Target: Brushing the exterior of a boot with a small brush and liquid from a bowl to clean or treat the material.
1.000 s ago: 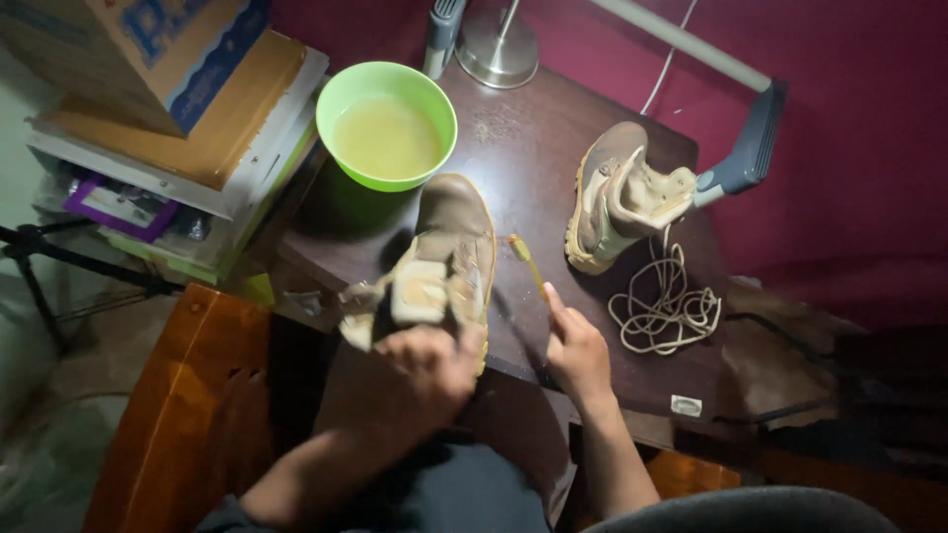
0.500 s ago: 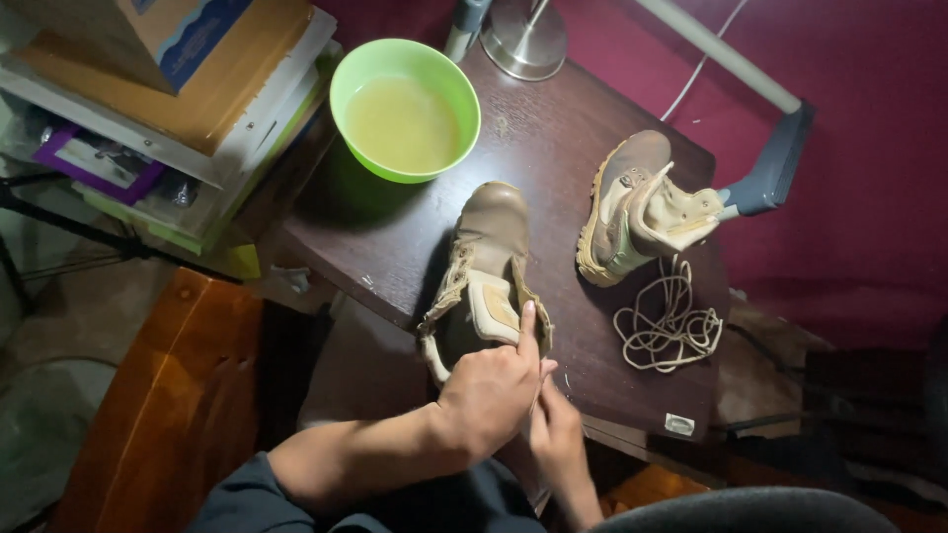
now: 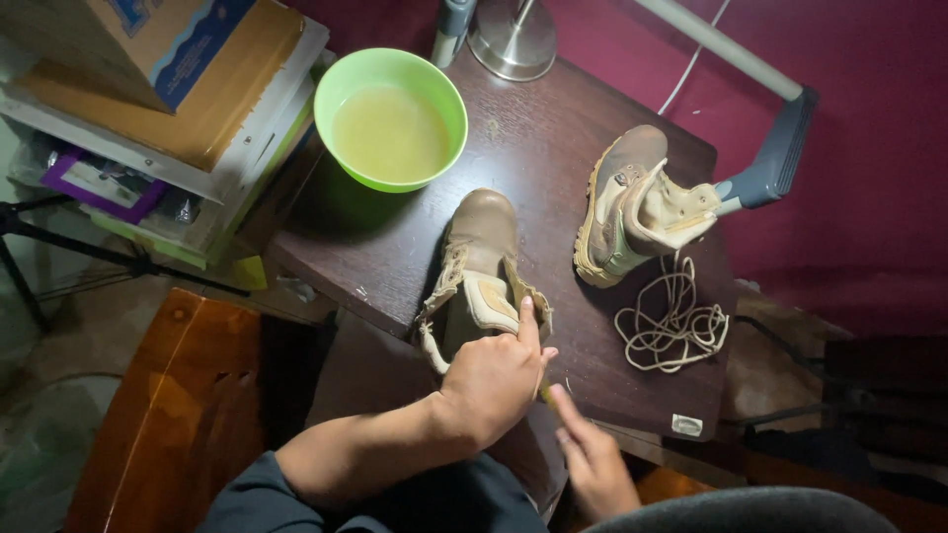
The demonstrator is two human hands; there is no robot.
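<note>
At frame centre, my left hand (image 3: 494, 380) grips the tan boot (image 3: 479, 266) by its soft, floppy collar; its sole looks stiffer, a firmer hold. My right hand (image 3: 592, 459) hangs loosely open, lower right.

The scene is dim and warm-toned, lit from above. The green bowl (image 3: 397, 116) is the brightest spot and casts a dark shadow toward the near edge of the table (image 3: 553, 168). The lamp base (image 3: 512, 39) carries a soft sheen. Floor corners sink into murk. Focus is fair, grain mild, edges slightly stretched.
</note>
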